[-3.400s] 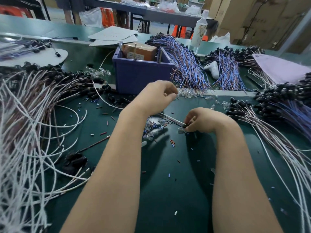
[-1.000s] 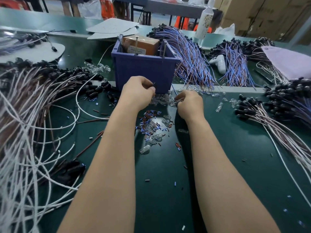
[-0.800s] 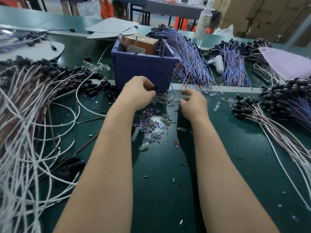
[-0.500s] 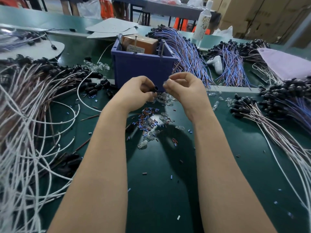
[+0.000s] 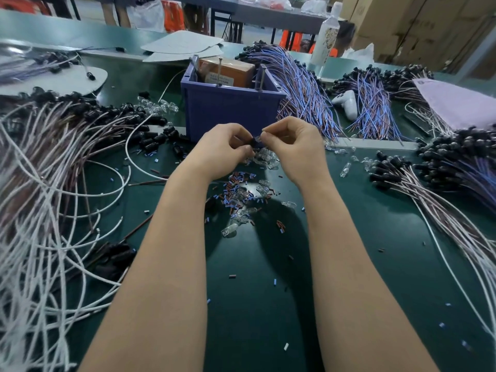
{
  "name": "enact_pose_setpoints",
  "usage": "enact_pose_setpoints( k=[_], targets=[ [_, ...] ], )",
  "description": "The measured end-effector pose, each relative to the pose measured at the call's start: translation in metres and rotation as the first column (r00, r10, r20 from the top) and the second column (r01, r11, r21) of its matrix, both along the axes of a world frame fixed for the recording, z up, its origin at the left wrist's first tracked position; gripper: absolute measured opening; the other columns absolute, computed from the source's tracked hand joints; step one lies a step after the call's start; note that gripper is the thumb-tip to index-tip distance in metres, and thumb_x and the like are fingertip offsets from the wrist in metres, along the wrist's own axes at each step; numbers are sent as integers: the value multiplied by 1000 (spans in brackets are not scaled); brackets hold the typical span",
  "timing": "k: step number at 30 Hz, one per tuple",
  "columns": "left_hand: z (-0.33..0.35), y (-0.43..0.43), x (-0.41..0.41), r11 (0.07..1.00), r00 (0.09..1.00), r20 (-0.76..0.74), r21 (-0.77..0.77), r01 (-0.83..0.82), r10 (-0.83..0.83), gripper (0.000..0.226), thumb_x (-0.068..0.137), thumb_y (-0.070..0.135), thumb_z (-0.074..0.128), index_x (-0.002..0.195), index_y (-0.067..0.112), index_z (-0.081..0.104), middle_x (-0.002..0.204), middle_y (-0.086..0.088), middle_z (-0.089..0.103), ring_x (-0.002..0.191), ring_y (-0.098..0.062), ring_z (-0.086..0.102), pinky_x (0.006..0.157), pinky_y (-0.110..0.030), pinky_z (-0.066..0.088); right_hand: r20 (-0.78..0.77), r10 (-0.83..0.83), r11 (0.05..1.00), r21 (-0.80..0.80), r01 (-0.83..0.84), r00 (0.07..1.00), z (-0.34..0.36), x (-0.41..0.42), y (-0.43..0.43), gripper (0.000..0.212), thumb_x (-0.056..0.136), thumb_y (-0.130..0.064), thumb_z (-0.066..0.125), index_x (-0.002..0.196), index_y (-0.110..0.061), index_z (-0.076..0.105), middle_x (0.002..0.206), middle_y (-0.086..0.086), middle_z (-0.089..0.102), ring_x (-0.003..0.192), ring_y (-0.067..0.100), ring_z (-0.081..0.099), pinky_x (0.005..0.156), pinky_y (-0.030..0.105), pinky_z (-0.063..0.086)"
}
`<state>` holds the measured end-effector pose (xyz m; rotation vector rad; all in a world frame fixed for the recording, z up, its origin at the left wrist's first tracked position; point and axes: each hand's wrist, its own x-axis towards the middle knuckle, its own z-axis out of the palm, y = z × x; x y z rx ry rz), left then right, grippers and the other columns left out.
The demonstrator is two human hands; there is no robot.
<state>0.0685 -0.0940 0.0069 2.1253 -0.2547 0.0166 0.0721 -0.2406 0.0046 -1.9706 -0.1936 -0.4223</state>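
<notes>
My left hand (image 5: pixel 222 151) pinches a small black socket (image 5: pixel 253 142) at its fingertips, raised just above the green table (image 5: pixel 257 291) in front of the blue bin (image 5: pixel 230 111). My right hand (image 5: pixel 292 146) pinches a small clear bulb (image 5: pixel 259 138) and holds it against the socket's end. Both hands meet fingertip to fingertip. Below them lies a small heap of clear bulbs (image 5: pixel 264 158). More bulbs and short blue and brown insulation bits (image 5: pixel 239 196) are scattered nearer me.
White and brown wires with black sockets (image 5: pixel 53 162) cover the left of the table. Similar wire bundles (image 5: pixel 442 183) lie at the right. Blue-purple wire bundles (image 5: pixel 303 87) lie behind the bin, beside a white bottle (image 5: pixel 326 36). A brown box (image 5: pixel 228 72) sits in the bin.
My right hand reached to the bulb heap by the bin, picked up a bulb and rose to meet my left hand. Both hands now hold the parts together.
</notes>
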Motion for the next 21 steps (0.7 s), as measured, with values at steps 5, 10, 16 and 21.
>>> enact_pose_setpoints(
  k=[5, 10, 16, 21],
  targets=[
    [-1, -1, 0, 1000, 1000, 14, 21, 10, -11, 11, 93, 16, 57, 102, 22, 58, 85, 8, 68, 93, -15, 65, 90, -32, 49, 1, 11, 998, -63, -11, 1000, -1, 0, 0, 11, 83, -8, 69, 79, -18, 67, 73, -6, 65, 70, 7, 61, 70, 18, 51],
    [-4, 2, 0, 1000, 999, 40, 5, 9, -9, 9, 94, 17, 56, 99, 23, 61, 86, 7, 72, 89, -11, 65, 92, -35, 50, -96, 83, 982, 175, -65, 992, -3, 0, 1, 12, 85, -6, 67, 80, -16, 68, 79, 5, 69, 80, 20, 67, 80, 31, 57],
    [-4, 0, 0, 999, 998, 55, -34, 26, -24, 8, 95, 22, 56, 99, 27, 62, 80, 9, 71, 89, -9, 66, 94, -37, 49, -58, 64, 967, 252, -47, 996, -7, 1, -1, 13, 88, -4, 62, 83, -14, 67, 79, 4, 68, 78, 16, 66, 78, 27, 57],
    [-4, 0, -1, 998, 998, 67, -57, 23, -19, 8, 94, 21, 57, 98, 25, 63, 79, 10, 71, 87, -6, 66, 92, -34, 50, -21, 59, 992, 112, -57, 998, -4, 1, -6, 11, 88, -6, 63, 85, -15, 68, 79, 1, 68, 82, 20, 66, 82, 32, 56]
  ],
)
